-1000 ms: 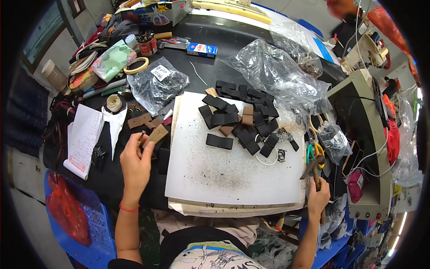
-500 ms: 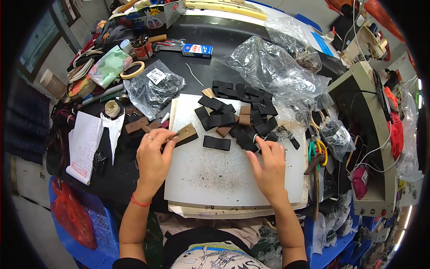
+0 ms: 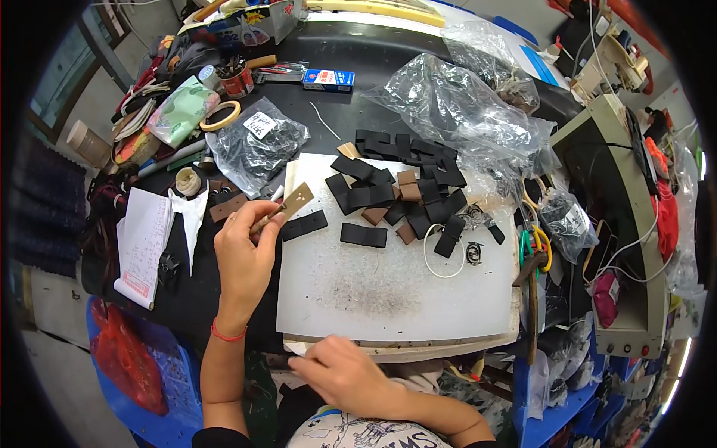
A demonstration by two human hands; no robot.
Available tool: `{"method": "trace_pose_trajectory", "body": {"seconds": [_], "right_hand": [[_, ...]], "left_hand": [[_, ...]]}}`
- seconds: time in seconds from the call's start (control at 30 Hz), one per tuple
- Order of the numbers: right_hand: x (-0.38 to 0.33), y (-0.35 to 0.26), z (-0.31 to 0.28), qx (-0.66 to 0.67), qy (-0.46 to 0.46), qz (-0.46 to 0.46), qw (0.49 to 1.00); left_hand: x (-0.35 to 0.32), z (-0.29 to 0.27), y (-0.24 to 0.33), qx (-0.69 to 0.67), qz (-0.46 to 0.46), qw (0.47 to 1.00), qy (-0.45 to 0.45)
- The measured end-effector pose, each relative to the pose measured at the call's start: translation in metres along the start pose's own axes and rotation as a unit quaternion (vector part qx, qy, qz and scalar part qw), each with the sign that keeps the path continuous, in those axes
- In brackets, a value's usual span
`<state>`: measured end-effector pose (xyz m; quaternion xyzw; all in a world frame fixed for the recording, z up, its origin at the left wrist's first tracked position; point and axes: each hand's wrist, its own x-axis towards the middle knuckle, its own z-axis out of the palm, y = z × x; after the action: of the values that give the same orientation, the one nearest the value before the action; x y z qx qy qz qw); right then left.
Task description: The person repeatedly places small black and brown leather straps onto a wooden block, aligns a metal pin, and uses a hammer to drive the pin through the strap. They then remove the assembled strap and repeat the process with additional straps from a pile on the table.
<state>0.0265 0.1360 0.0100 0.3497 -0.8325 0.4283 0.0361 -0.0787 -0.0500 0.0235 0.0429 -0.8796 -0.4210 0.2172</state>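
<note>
My left hand [image 3: 250, 243] pinches a flat tan strip with small holes [image 3: 300, 196], its free end pointing up and away over the white board [image 3: 336, 287]. Just under it, on the board's left edge, lies a black strip [image 3: 305, 225] with dark marks like holes. My right hand [image 3: 347, 377] is at the near edge of the board, in front of my body; its fingers look curled and are smeared by motion. Another folded black strip [image 3: 364, 235] rests mid-board. A thin white loop [image 3: 428, 257] lies around part of a black piece [image 3: 448, 237].
Black and brown folded pieces [image 3: 407, 183] are heaped at the board's far side. Clear plastic bags [image 3: 448, 112] lie beyond. A notepad [image 3: 146, 246] is at left, with a labelled bag [image 3: 258, 142]. Scissors [image 3: 541, 250] and a hammer [image 3: 532, 299] are at right.
My left hand has lifted the tan strip off the black strip, which stays on the board. My right hand has left the heap and come back toward my body; the white loop now lies on the board.
</note>
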Motion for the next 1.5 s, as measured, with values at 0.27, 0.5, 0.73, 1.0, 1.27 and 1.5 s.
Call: {"method": "trace_pose_trajectory", "body": {"seconds": [0.27, 0.5, 0.73, 1.0, 1.27, 1.5], "right_hand": [[-0.022, 0.001, -0.026, 0.058, -0.076, -0.072, 0.993], [-0.064, 0.018, -0.076, -0.064, -0.038, 0.096, 0.993], [-0.060, 0.028, -0.090, 0.014, 0.083, 0.206, 0.975], [-0.052, 0.054, -0.113, 0.206, 0.252, 0.354, 0.877], [-0.013, 0.043, -0.087, 0.252, 0.077, 0.402, 0.877], [-0.016, 0.048, -0.073, 0.068, 0.063, 0.280, 0.955]], "left_hand": [[-0.019, 0.009, 0.031, -0.173, -0.041, 0.947, -0.266], [-0.019, 0.043, 0.023, -0.012, 0.176, 0.963, -0.205], [-0.006, 0.034, 0.015, 0.057, 0.243, 0.945, -0.210], [-0.080, 0.021, 0.038, -0.041, 0.212, 0.925, -0.314], [-0.090, 0.020, 0.029, -0.080, 0.187, 0.949, -0.241], [-0.088, 0.020, 0.025, -0.094, 0.152, 0.951, -0.252]]}}
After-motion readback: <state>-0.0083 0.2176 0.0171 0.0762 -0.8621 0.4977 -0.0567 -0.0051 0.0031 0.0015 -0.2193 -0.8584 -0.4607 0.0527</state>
